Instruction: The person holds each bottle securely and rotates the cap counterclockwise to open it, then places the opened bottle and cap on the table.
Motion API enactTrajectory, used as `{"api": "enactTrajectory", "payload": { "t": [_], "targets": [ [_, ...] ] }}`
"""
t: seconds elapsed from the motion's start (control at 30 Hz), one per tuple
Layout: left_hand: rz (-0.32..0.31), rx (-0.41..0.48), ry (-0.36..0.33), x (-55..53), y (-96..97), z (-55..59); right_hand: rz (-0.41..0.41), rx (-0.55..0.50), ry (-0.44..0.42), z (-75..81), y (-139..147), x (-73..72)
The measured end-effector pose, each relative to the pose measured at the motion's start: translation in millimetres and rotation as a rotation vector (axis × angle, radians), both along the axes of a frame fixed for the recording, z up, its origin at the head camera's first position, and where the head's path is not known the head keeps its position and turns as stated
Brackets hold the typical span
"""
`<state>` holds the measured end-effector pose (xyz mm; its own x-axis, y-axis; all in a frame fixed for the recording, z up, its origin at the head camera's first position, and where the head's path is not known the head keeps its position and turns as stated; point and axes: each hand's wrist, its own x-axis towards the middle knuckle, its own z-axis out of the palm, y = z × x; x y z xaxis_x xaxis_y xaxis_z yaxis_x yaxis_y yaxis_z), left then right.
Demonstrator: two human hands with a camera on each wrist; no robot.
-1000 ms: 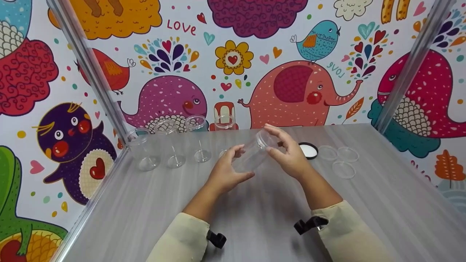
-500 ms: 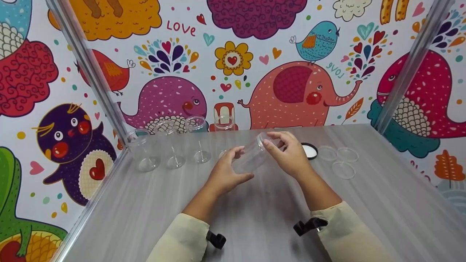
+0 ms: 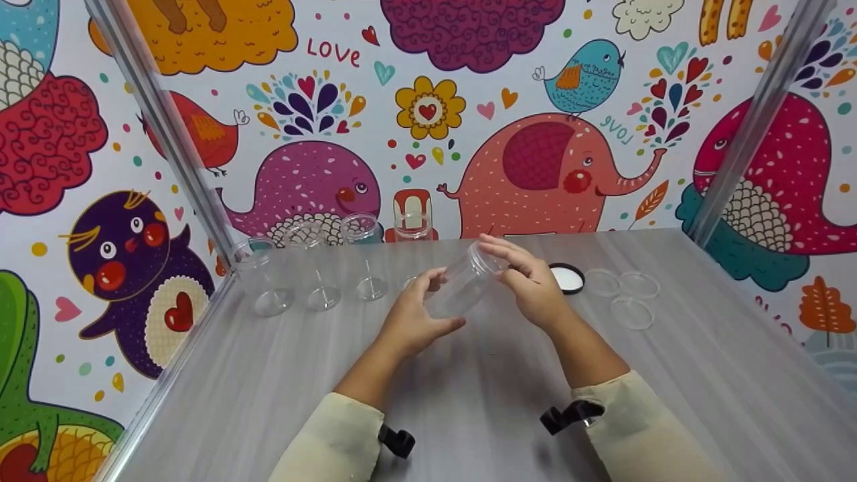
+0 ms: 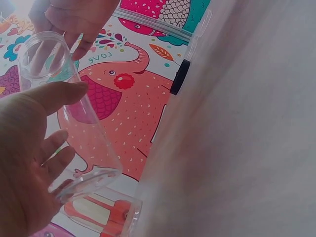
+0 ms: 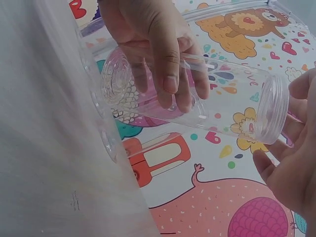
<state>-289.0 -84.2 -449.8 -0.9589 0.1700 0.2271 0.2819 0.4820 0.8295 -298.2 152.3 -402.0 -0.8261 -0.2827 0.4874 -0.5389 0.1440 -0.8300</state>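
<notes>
A clear plastic jar [image 3: 456,288] is tilted above the table, its mouth end up and to the right. My left hand [image 3: 410,320] grips it round the body, thumb on one side and fingers on the other. At the ridged mouth end, my right hand [image 3: 535,286] has its fingers stretched over the rim. In the right wrist view, that hand [image 5: 296,168] lies loosely about the jar's end [image 5: 272,108], with gaps between its fingers and the rim. Whether a clear lid sits on the mouth, I cannot tell.
Several clear open jars, among them one jar [image 3: 268,284], stand upright in a row at the back left. Right of my right hand lie a black-rimmed lid [image 3: 568,278] with a white inside and three clear lids [image 3: 633,313]. A printed wall [image 3: 428,174] closes the table's back.
My right hand's fingers closed in on the jar's end, then loosened and stretched out over it again. The left hand and the jar have hardly moved.
</notes>
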Motion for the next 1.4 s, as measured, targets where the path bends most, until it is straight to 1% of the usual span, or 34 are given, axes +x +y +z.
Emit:
{"api": "enactTrajectory", "payload": {
  "t": [0.1,0.17,0.23,0.27,0.47,0.5,0.57,0.67,0.73,0.8,1.0,1.13,1.23,1.3,1.4],
  "targets": [
    [-0.006,0.010,-0.001,-0.3,0.0,0.3,0.005,-0.004,-0.006,-0.1,-0.1,-0.1],
    [-0.009,0.013,-0.001,0.0,0.1,0.5,-0.003,-0.001,-0.015,-0.4,0.0,-0.3],
    [-0.009,0.011,-0.001,0.5,0.2,0.5,-0.028,0.013,-0.026,-1.0,-0.1,-1.2],
    [-0.007,0.006,-0.002,0.8,0.3,0.4,-0.053,0.029,-0.031,-1.2,-0.3,-1.6],
    [-0.013,-0.020,-0.003,1.5,0.4,-0.1,-0.265,0.195,-0.049,-0.9,-2.7,-3.8],
    [-0.015,-0.021,-0.002,1.5,0.3,0.0,-0.286,0.211,-0.049,-0.7,-3.1,-4.1],
    [-0.020,-0.025,0.001,1.4,0.1,0.3,-0.302,0.218,-0.046,-0.3,-4.0,-4.2],
    [-0.023,-0.023,0.005,1.6,-0.1,0.7,-0.296,0.206,-0.046,-0.7,-4.3,-4.3],
    [-0.017,-0.023,0.003,1.6,0.0,0.6,-0.275,0.181,-0.042,-1.1,-4.1,-3.7],
    [-0.007,-0.023,-0.003,2.2,-0.2,0.3,-0.235,0.146,-0.039,-1.7,-3.5,-2.7],
    [0.020,-0.018,-0.024,2.4,-0.1,-0.2,-0.072,0.028,-0.045,-2.7,-1.6,-0.6],
    [0.014,-0.016,-0.022,1.1,0.3,0.6,-0.015,-0.002,-0.054,-1.6,-1.4,0.5],
    [0.013,-0.024,-0.023,1.5,0.2,0.6,-0.006,-0.006,-0.061,-1.6,-1.5,0.7],
    [0.011,-0.029,-0.023,2.1,0.1,0.5,-0.018,-0.003,-0.062,-1.5,-1.8,0.4],
    [-0.004,-0.021,-0.022,2.6,-0.2,0.7,-0.094,0.038,-0.057,-1.3,-2.3,-1.0]
  ]
}}
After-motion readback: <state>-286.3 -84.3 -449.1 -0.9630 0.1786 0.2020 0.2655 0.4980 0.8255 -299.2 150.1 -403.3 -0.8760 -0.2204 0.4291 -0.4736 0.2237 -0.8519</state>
